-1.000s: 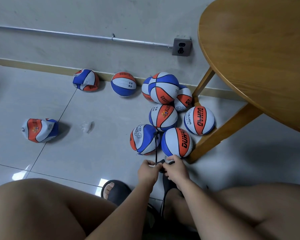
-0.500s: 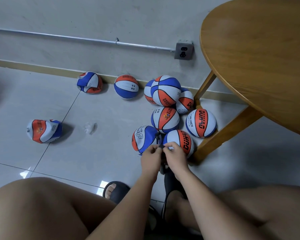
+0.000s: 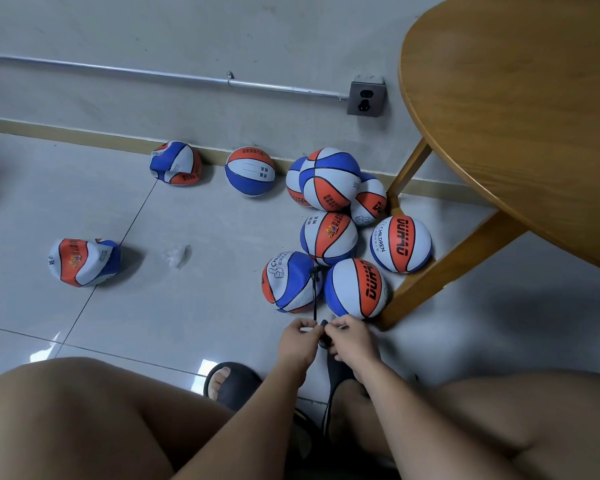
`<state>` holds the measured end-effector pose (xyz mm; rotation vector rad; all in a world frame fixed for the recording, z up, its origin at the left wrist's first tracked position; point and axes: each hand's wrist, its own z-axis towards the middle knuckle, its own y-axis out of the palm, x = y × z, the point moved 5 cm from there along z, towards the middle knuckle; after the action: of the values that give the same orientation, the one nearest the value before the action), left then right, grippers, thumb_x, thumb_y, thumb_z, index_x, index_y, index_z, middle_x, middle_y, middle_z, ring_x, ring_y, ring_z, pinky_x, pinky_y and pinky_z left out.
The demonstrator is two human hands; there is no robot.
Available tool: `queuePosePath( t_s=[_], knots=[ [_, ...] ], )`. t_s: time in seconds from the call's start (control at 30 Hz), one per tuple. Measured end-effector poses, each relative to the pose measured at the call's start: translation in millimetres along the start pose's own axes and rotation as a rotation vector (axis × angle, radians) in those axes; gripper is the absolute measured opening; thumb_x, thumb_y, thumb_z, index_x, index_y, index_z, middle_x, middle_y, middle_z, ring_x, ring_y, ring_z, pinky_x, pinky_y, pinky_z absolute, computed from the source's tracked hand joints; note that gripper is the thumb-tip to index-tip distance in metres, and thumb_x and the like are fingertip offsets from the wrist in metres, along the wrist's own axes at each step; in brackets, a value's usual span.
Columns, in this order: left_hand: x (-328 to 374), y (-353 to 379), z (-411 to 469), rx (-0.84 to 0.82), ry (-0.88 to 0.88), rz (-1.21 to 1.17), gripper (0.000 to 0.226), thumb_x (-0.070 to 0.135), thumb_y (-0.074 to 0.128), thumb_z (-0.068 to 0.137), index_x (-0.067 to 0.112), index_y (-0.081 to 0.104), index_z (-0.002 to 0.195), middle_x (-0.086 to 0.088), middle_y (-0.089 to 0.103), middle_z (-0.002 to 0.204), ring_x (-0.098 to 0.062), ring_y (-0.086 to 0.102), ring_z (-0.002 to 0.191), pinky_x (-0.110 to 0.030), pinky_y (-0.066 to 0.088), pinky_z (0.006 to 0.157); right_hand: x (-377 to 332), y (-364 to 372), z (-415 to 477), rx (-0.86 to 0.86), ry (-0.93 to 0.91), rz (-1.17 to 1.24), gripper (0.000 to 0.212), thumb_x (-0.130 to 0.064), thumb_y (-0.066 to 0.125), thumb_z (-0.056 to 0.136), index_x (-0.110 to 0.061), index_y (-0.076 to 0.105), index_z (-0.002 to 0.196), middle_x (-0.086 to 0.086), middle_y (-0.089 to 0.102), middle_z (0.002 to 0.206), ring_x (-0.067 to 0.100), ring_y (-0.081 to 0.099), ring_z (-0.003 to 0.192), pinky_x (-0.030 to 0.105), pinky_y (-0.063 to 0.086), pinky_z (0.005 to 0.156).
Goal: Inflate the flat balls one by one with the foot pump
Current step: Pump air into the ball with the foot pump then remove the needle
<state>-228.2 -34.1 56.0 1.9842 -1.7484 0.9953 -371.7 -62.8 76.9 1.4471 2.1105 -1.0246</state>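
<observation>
Head view: left hand (image 3: 297, 341) and right hand (image 3: 353, 341) seemingly pinch the hose (image 3: 314, 296) (table leg (image 3: 447, 268) just rightward).

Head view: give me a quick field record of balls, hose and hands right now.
wall flat ball: crumpled, against the skirting
left flat ball: crumpled, alone on tiles
round balls: eight, most bunched by the table leg
pump hose: rises from the hands to the near CHILDREN ball
left-hand grip: pinches hose's lower end
right-hand grip: pinches the same end

Left hand (image 3: 297, 337) and right hand (image 3: 352, 336) drawn back from balls (image 3: 355, 289); now pinching hose (image 3: 314, 296) lower down
</observation>
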Motion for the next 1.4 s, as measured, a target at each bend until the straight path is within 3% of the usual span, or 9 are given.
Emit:
queuePosePath(
  t_s=[0.17, 0.27, 0.37, 0.47, 0.63, 0.8, 1.0, 1.13, 1.4],
  knots=[
    [-15.8, 4.3, -0.1, 0.024, -0.072, 0.135, 0.042, 0.054, 0.073, 0.088, 0.012, 0.069, 0.097, -0.002, 0.077, 0.090, -0.024, 0.074, 0.089, -0.038, 0.060, 0.079, 21.7, -0.4, 9.8, 0.010, 0.014, -0.063, 0.015, -0.040, 0.076, 0.086, -0.025, 0.074, 0.087, -0.003, 0.077, 0.071, 0.018, 0.070, 0.061, 0.038, 0.060, 0.063],
    [-12.3, 2.8, -1.8, 0.060, -0.046, 0.073, 0.033, 0.043, 0.076, 0.087, 0.011, 0.069, 0.093, -0.001, 0.077, 0.087, -0.024, 0.074, 0.089, -0.040, 0.059, 0.078, 30.4, 2.6, 23.9, -0.001, -0.013, -0.069, 0.028, -0.051, 0.068, 0.075, -0.024, 0.072, 0.083, -0.005, 0.077, 0.073, 0.022, 0.071, 0.067, 0.043, 0.060, 0.065],
    [3.8, 0.4, -6.0, 0.082, 0.025, -0.035, 0.026, 0.033, 0.076, 0.087, 0.008, 0.068, 0.093, 0.000, 0.075, 0.083, -0.023, 0.072, 0.083, -0.041, 0.059, 0.081, 7.9, 2.8, 16.4, -0.004, -0.050, -0.014, 0.029, -0.042, 0.065, 0.082, -0.015, 0.070, 0.087, 0.003, 0.077, 0.073, 0.027, 0.074, 0.067, 0.052, 0.062, 0.067],
    [29.5, -4.2, -7.8, 0.112, 0.115, -0.144, 0.022, 0.024, 0.074, 0.089, 0.003, 0.068, 0.093, -0.003, 0.070, 0.078, -0.015, 0.062, 0.073, -0.034, 0.054, 0.074, -25.4, -2.1, 4.3, 0.037, -0.062, 0.146, 0.026, -0.026, 0.067, 0.096, -0.003, 0.059, 0.087, 0.010, 0.070, 0.066, 0.023, 0.060, 0.052, 0.041, 0.051, 0.048],
    [55.9, -6.6, -11.8, 0.084, 0.176, -0.267, 0.011, 0.020, 0.072, 0.091, 0.010, 0.073, 0.096, 0.001, 0.073, 0.084, -0.010, 0.063, 0.073, -0.026, 0.052, 0.068, -46.3, -8.2, 2.6, 0.060, -0.077, 0.225, 0.031, -0.026, 0.066, 0.099, 0.002, 0.062, 0.087, 0.017, 0.071, 0.068, 0.022, 0.060, 0.054, 0.036, 0.050, 0.053],
    [45.4, -0.8, -13.1, 0.063, 0.178, -0.252, 0.006, 0.018, 0.073, 0.092, 0.017, 0.077, 0.096, 0.002, 0.075, 0.084, -0.009, 0.067, 0.073, -0.030, 0.057, 0.073, -39.5, -8.1, -1.3, 0.038, -0.049, 0.239, 0.020, -0.020, 0.065, 0.096, -0.007, 0.058, 0.082, 0.011, 0.064, 0.064, 0.021, 0.052, 0.052, 0.030, 0.041, 0.046],
    [21.3, 0.7, -8.6, 0.039, 0.109, -0.092, 0.005, 0.025, 0.073, 0.091, 0.026, 0.077, 0.094, -0.001, 0.078, 0.086, -0.018, 0.073, 0.078, -0.040, 0.063, 0.081, -15.1, -4.0, 1.5, 0.024, -0.004, 0.144, 0.015, -0.023, 0.069, 0.095, -0.008, 0.067, 0.095, 0.004, 0.074, 0.068, 0.016, 0.064, 0.051, 0.026, 0.048, 0.047],
    [2.4, 2.8, -11.3, 0.009, 0.037, 0.003, 0.007, 0.028, 0.076, 0.092, 0.022, 0.075, 0.096, 0.004, 0.079, 0.078, -0.011, 0.072, 0.072, -0.026, 0.054, 0.065, 11.7, -1.0, 8.0, 0.025, 0.031, 0.089, 0.009, -0.026, 0.068, 0.096, -0.017, 0.069, 0.099, 0.004, 0.078, 0.080, 0.016, 0.065, 0.052, 0.027, 0.051, 0.051],
    [-1.7, 3.3, -11.5, 0.088, 0.002, 0.068, 0.023, 0.041, 0.074, 0.091, 0.019, 0.072, 0.088, 0.006, 0.078, 0.074, -0.018, 0.076, 0.078, -0.033, 0.062, 0.074, 20.1, 2.5, 8.9, 0.002, 0.029, 0.030, 0.006, -0.025, 0.069, 0.098, -0.019, 0.071, 0.097, 0.002, 0.079, 0.080, 0.012, 0.069, 0.054, 0.035, 0.061, 0.061]
  ],
)
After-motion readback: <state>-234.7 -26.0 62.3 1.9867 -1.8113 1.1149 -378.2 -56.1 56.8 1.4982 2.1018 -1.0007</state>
